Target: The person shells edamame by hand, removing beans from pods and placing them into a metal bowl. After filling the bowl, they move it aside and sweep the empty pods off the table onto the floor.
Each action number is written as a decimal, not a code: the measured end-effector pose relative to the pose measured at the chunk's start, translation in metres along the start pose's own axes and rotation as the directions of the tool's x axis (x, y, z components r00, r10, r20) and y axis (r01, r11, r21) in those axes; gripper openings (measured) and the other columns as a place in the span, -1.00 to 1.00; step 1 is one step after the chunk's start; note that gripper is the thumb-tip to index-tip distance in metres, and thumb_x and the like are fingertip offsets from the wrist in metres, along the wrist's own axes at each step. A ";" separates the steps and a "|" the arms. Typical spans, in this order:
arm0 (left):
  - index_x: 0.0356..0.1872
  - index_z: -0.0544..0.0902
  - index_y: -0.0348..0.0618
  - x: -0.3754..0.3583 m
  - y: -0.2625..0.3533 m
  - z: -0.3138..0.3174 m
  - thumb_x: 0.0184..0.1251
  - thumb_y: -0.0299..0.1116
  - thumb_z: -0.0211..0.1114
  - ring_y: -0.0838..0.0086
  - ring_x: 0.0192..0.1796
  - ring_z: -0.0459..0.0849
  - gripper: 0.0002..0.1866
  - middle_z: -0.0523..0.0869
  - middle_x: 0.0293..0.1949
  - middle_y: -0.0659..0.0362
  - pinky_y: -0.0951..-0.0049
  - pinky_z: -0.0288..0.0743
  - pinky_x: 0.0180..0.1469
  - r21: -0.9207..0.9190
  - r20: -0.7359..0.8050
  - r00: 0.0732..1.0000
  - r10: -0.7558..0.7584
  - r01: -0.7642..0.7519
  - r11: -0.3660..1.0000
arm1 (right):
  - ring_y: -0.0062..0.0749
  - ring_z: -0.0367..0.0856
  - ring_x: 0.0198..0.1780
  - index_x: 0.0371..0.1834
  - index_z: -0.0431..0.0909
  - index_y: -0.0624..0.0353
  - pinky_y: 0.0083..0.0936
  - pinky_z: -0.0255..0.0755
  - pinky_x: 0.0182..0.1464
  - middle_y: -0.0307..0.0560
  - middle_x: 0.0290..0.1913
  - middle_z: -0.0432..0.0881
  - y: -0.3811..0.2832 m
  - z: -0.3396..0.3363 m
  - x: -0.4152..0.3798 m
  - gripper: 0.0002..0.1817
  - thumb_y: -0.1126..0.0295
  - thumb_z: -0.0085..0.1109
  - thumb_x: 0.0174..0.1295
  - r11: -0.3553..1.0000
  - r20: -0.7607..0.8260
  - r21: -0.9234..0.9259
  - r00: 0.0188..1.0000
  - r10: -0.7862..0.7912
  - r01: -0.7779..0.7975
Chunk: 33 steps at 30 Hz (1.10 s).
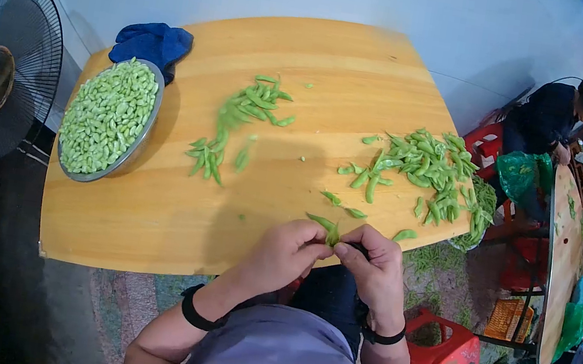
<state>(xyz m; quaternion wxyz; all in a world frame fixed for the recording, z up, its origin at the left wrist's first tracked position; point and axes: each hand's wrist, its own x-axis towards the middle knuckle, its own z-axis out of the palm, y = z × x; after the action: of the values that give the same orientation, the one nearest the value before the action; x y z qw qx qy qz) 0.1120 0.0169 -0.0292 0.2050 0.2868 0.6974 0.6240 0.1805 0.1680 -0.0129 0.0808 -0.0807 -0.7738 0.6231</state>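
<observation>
Just over the table's near edge, my left hand (289,251) and my right hand (375,270) meet, fingertips closed on one green edamame pod (330,230). A dark object, too hidden to name, shows between the fingers of my right hand. A few loose pods (355,213) lie just beyond my fingers. Toward the right edge is a large heap of pods (426,161). A smaller, partly blurred group of pods (249,104) spreads over the middle left. On the left stands a metal bowl (154,110) heaped with shelled green beans (107,117).
A blue cloth (152,44) lies behind the bowl on the wooden table (338,68). A fan (11,65) stands at left. Near my right side is a red stool (443,355). Another person (542,118) sits at a second table (561,260) on the far right.
</observation>
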 end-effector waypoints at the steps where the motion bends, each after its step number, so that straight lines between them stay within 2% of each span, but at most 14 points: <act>1: -0.45 0.49 -0.25 -0.001 0.000 -0.003 0.17 -0.48 0.19 0.68 -0.61 0.45 -0.92 0.51 -0.60 0.27 0.65 0.30 -0.58 -0.199 0.084 0.982 -0.172 0.186 0.962 | -0.69 0.42 -0.46 -0.44 0.51 0.32 -0.70 0.30 -0.41 -0.19 -0.57 0.54 0.000 0.002 0.001 -0.93 0.54 0.16 0.04 1.000 0.003 0.006 1.000 0.000 0.000; 5: -0.42 0.49 -0.32 -0.001 0.007 -0.006 0.15 -0.48 0.12 0.56 -0.49 0.50 -0.91 0.53 -0.57 0.19 0.49 0.37 -0.46 -0.343 0.127 0.941 -0.315 0.340 0.876 | -0.49 0.46 -0.55 -0.46 0.50 0.31 -0.57 0.32 -0.49 -0.08 -0.57 0.53 -0.008 0.011 0.003 -0.92 0.53 0.19 0.02 0.988 -0.039 -0.086 0.990 -0.134 0.130; 7: -0.38 0.49 -0.34 -0.001 0.003 -0.001 0.14 -0.51 0.06 0.54 -0.50 0.50 -0.90 0.54 -0.55 0.16 0.50 0.39 -0.44 -0.031 -0.089 0.980 -0.180 0.178 0.984 | -0.39 0.49 -0.57 -0.47 0.50 0.31 -0.52 0.34 -0.51 -0.03 -0.56 0.53 -0.012 0.018 0.004 -0.92 0.53 0.19 0.01 0.969 -0.046 -0.165 0.980 -0.194 0.184; 10: -0.36 0.49 -0.26 -0.003 0.007 0.001 0.17 -0.58 -0.02 0.72 -0.60 0.41 -0.90 0.48 -0.57 0.29 0.69 0.30 -0.56 0.143 -0.148 0.986 -0.076 0.098 0.985 | -0.61 0.35 -0.60 -0.48 0.48 0.33 -0.67 0.24 -0.54 -0.13 -0.63 0.47 -0.012 0.022 0.007 -0.93 0.57 0.18 0.01 0.890 -0.060 -0.355 0.943 -0.326 0.285; 13: -0.32 0.50 -0.28 -0.004 -0.002 -0.003 0.16 -0.58 -0.02 0.69 -0.51 0.45 -0.87 0.49 -0.51 0.26 0.61 0.35 -0.49 -0.039 -0.158 0.977 -0.143 0.138 0.990 | -0.53 0.37 -0.61 -0.46 0.49 0.32 -0.65 0.25 -0.54 -0.06 -0.63 0.44 -0.011 0.020 0.011 -0.93 0.57 0.17 0.00 0.884 -0.078 -0.374 0.941 -0.330 0.279; 14: -0.32 0.50 -0.28 -0.004 -0.005 -0.012 0.16 -0.58 -0.02 0.69 -0.51 0.45 -0.87 0.49 -0.51 0.26 0.61 0.35 -0.49 -0.036 -0.157 0.977 -0.143 0.140 0.990 | -0.30 0.45 -0.53 -0.36 0.49 0.32 -0.54 0.32 -0.48 0.04 -0.56 0.48 -0.010 0.016 0.015 -0.87 0.54 0.17 0.01 0.896 -0.105 -0.361 0.944 -0.314 0.258; 16: -0.28 0.51 -0.28 -0.005 -0.010 -0.042 0.19 -0.54 0.02 0.58 -0.44 0.50 -0.87 0.53 -0.47 0.20 0.52 0.39 -0.41 0.452 -0.269 0.959 0.093 0.041 0.891 | -0.07 0.54 -0.46 -0.26 0.49 0.33 -0.43 0.39 -0.41 0.15 -0.49 0.52 -0.006 0.006 0.024 -0.80 0.52 0.16 0.03 0.907 -0.132 -0.347 0.945 -0.300 0.239; 19: -0.25 0.53 -0.18 0.008 -0.001 -0.090 0.15 -0.48 0.15 0.37 -0.40 0.55 -0.86 0.56 -0.42 0.11 0.42 0.42 -0.35 0.731 -0.230 0.956 0.182 0.046 0.681 | -0.31 0.50 -0.50 0.06 0.33 0.37 -0.48 0.37 -0.40 0.06 -0.52 0.50 0.011 -0.014 0.037 -0.55 0.51 0.14 0.06 0.935 -0.284 -0.355 0.952 -0.113 0.005; 21: -0.27 0.55 -0.08 0.015 -0.001 -0.112 0.04 -0.42 0.25 0.19 -0.36 0.55 -0.81 0.56 -0.37 0.05 0.33 0.44 -0.34 0.906 -0.109 0.978 0.175 0.026 0.422 | -0.43 0.46 -0.51 0.03 0.36 0.35 -0.54 0.35 -0.42 -0.05 -0.53 0.48 0.012 -0.022 0.035 -0.58 0.50 0.14 0.07 0.973 -0.281 -0.231 0.957 -0.067 0.000; 24: -0.31 0.56 -0.03 0.029 -0.024 -0.127 -0.03 -0.42 0.28 0.14 -0.35 0.55 -0.80 0.55 -0.36 0.07 0.27 0.44 -0.33 0.938 0.051 0.986 0.161 -0.102 0.331 | -0.71 0.33 -0.51 -0.08 0.44 0.30 -0.71 0.27 -0.48 -0.31 -0.53 0.42 0.010 -0.024 0.031 -0.72 0.49 0.13 0.12 0.998 -0.239 0.038 0.969 0.064 -0.056; 28: -0.32 0.54 -0.08 0.044 -0.032 -0.132 0.02 -0.42 0.25 0.15 -0.36 0.55 -0.84 0.53 -0.42 0.08 0.27 0.44 -0.35 0.925 0.150 0.966 0.209 -0.212 0.316 | -0.75 0.32 -0.53 -0.20 0.46 0.29 -0.75 0.25 -0.50 -0.34 -0.54 0.41 0.009 -0.018 0.025 -0.82 0.49 0.13 0.14 0.994 -0.096 0.105 0.994 0.047 -0.037; 31: -0.35 0.53 -0.13 0.051 -0.028 -0.125 0.11 -0.40 0.23 0.36 -0.49 0.52 -0.90 0.51 -0.54 0.17 0.44 0.38 -0.49 0.803 0.118 0.864 0.490 -0.373 0.465 | -0.77 0.32 -0.53 -0.22 0.46 0.28 -0.77 0.24 -0.51 -0.36 -0.54 0.40 0.000 -0.009 0.023 -0.83 0.48 0.14 0.15 0.989 0.091 0.136 0.995 0.036 -0.049; 32: -0.37 0.52 -0.14 0.049 -0.012 -0.116 0.16 -0.38 0.21 0.50 -0.53 0.46 -0.91 0.48 -0.58 0.24 0.55 0.30 -0.53 0.451 -0.161 0.970 0.184 -0.094 0.888 | -0.78 0.32 -0.52 -0.21 0.47 0.28 -0.78 0.24 -0.50 -0.36 -0.54 0.40 -0.003 -0.008 0.022 -0.83 0.48 0.14 0.15 0.973 0.199 0.204 0.978 0.063 -0.105; 33: -0.39 0.52 -0.15 0.046 0.000 -0.105 0.21 -0.36 0.19 0.64 -0.58 0.40 -0.90 0.46 -0.62 0.30 0.66 0.22 -0.56 -0.072 -0.238 0.941 -0.240 0.230 0.971 | -0.79 0.31 -0.52 -0.18 0.47 0.28 -0.79 0.23 -0.51 -0.37 -0.52 0.40 0.001 -0.006 0.023 -0.82 0.46 0.12 0.18 0.949 0.249 0.302 0.968 0.014 -0.091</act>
<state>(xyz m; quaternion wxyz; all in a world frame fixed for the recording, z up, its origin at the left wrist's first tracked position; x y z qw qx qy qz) 0.0102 -0.0320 -0.0111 0.1966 0.1178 0.7328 0.6407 0.1596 0.1794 -0.0119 -0.0201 -0.0104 -0.6675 0.7442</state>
